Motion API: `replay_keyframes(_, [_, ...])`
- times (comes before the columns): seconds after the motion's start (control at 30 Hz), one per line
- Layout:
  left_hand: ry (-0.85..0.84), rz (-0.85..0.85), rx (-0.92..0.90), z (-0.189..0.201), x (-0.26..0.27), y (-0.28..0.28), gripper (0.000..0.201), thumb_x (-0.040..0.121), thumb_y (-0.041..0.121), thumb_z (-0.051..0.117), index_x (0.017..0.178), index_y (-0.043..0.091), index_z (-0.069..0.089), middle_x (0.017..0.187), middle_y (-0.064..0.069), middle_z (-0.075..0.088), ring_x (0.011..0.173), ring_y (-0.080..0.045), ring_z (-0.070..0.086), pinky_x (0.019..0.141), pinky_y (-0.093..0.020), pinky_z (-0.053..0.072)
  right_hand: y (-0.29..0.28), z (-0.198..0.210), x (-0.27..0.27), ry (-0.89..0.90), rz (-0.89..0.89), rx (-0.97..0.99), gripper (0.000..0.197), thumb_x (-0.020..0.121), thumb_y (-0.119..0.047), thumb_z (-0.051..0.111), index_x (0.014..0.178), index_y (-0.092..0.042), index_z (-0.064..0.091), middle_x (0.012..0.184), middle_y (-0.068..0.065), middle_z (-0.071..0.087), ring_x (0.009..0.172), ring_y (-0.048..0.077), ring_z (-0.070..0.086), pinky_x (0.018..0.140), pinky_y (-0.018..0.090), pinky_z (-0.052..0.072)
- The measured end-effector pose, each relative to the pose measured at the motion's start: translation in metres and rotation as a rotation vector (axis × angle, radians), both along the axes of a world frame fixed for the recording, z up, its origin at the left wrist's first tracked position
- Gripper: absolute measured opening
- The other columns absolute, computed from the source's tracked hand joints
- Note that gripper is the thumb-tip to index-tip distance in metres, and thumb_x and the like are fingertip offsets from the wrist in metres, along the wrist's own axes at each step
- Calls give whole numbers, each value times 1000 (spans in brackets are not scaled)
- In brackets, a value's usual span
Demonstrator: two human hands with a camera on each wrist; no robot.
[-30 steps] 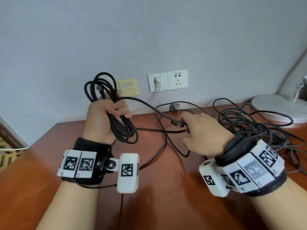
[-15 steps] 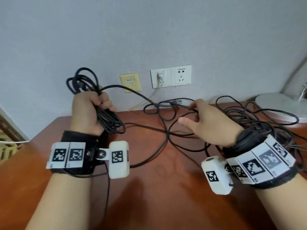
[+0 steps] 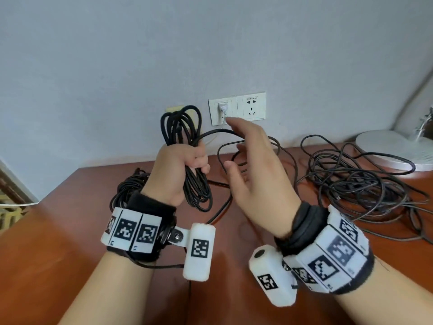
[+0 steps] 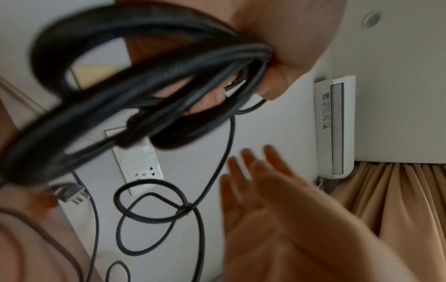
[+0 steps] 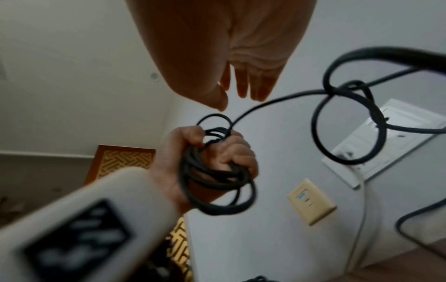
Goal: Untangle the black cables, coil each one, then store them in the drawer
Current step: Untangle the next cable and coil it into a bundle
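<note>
Coiled black cable (image 3: 192, 160) now raised higher and nearer centre than half a second ago, gripped in left hand (image 3: 178, 170), fist upright, loops above and below. Right hand (image 3: 255, 174) let go of loose strand (image 3: 225, 132); now lifted, fingers spread, holding nothing. Tangled cables (image 3: 358, 184) right on brown table (image 3: 70, 231); another coil (image 3: 128, 186) behind left wrist. Sockets (image 3: 236, 109) on grey wall.

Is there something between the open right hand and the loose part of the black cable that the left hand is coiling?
Nothing visible stands between them. The right hand is open, fingers spread, and the loose strand runs from the coil in the left hand straight past its fingertips. Farther along, that strand crosses itself in a knotted loop.
</note>
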State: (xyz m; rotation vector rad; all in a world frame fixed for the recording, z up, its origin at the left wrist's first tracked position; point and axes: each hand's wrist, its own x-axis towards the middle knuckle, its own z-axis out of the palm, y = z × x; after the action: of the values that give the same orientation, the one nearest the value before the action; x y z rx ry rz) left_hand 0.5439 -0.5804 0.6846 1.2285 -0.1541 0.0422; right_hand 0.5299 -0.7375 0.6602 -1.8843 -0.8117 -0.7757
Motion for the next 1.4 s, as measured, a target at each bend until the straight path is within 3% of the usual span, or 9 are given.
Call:
replay_keyframes(0.13, [-120,-325,-15,-5,9,-1,35,42,4,59,63,31,67,60,10,41,49,-4,36,60,-22,35,-9,-9,25,82,-147,-68,39,93,-10,48,133,-8,47,127,9,56,121,22,50,106,29,37])
replay_keyframes(0.27, [-71,-441,-156,-5,26,4,42,50,10,82,89,20,71,65,5,53,53,-7,50,60,-23,46,-27,-8,39,163,-316,-252,37,100,-38,35,78,-18,57,66,-5,61,69,21,58,68,36,46])
replay_keyframes(0.47, [-243,89,533,-15,4,-13,53,58,1,53,110,12,56,75,4,40,65,-12,39,62,-23,33,-20,6,27,123,-317,121,48,93,-37,50,51,-21,34,46,-6,40,48,13,35,48,27,27])
replay_keyframes(0.6, [-241,92,634,-25,-1,-36,61,62,2,50,121,16,50,78,5,48,62,-2,47,58,-17,41,-7,3,15,91,-267,211,34,96,-32,44,63,-24,45,50,-9,42,51,10,41,51,31,34])
replay_keyframes(0.8, [-49,-99,44,-26,-8,-45,11,78,13,57,78,5,64,69,-5,67,68,-12,66,62,-21,53,1,-1,5,-44,-245,-130,34,96,-31,28,98,-16,57,61,-6,52,53,20,50,48,32,38])
replay_keyframes(0.97, [-1,-126,-188,-27,-12,-52,52,78,54,49,88,12,78,89,-5,76,88,-13,72,85,-27,56,-5,5,1,-79,-248,-324,29,97,-32,35,100,-22,61,75,-5,64,65,22,60,50,32,43])
replay_keyframes(1.1, [57,-84,-223,-26,-10,-52,36,76,39,57,92,8,64,82,-4,70,78,-14,70,80,-27,55,0,2,1,-112,-186,-375,35,92,-30,32,94,-15,64,78,1,63,62,25,60,49,28,38])
replay_keyframes(1.27, [16,-69,-313,-17,-11,-42,37,90,24,37,69,12,65,68,-5,58,67,-17,62,66,-25,54,0,0,3,-32,-102,-380,47,87,-31,41,130,-16,54,94,1,53,87,22,52,75,38,46])
replay_keyframes(1.4, [1,54,-418,-7,0,-16,36,61,25,59,92,8,51,73,-6,38,66,-19,39,66,-31,35,-4,0,2,15,-274,-299,67,73,-36,58,137,-21,45,120,-1,49,116,21,40,101,38,35])
